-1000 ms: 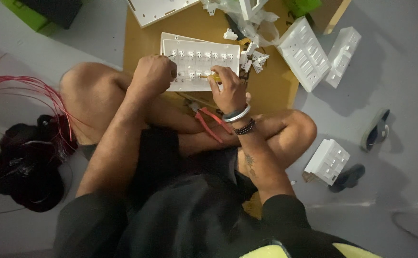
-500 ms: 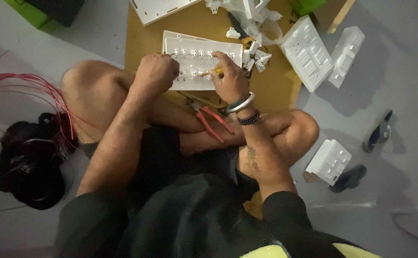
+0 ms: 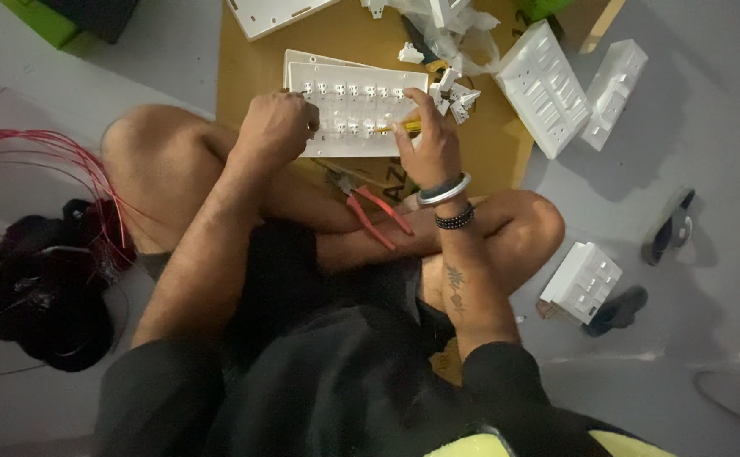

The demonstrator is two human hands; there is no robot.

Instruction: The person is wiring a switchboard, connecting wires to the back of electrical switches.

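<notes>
I sit cross-legged on the floor over a white switch plate [image 3: 354,106] with rows of small terminals, lying on brown cardboard [image 3: 255,66]. My left hand [image 3: 275,129] is closed on the plate's left edge and steadies it. My right hand [image 3: 427,144] grips a yellow-handled screwdriver [image 3: 404,127] whose tip rests on the plate's lower row. The right wrist wears a metal bangle and a dark beaded band.
Red-handled pliers [image 3: 376,212] lie on my legs. White plastic switch frames [image 3: 546,78] [image 3: 613,82] sit at the upper right, another white box [image 3: 582,282] by my right knee. Red wires [image 3: 57,161] and a black wire bundle [image 3: 44,288] lie left. Sandals [image 3: 668,225] rest on the right.
The hands stay on the plate. The right hand has shifted slightly along the lower terminal row with the screwdriver; the view has drifted a little.
</notes>
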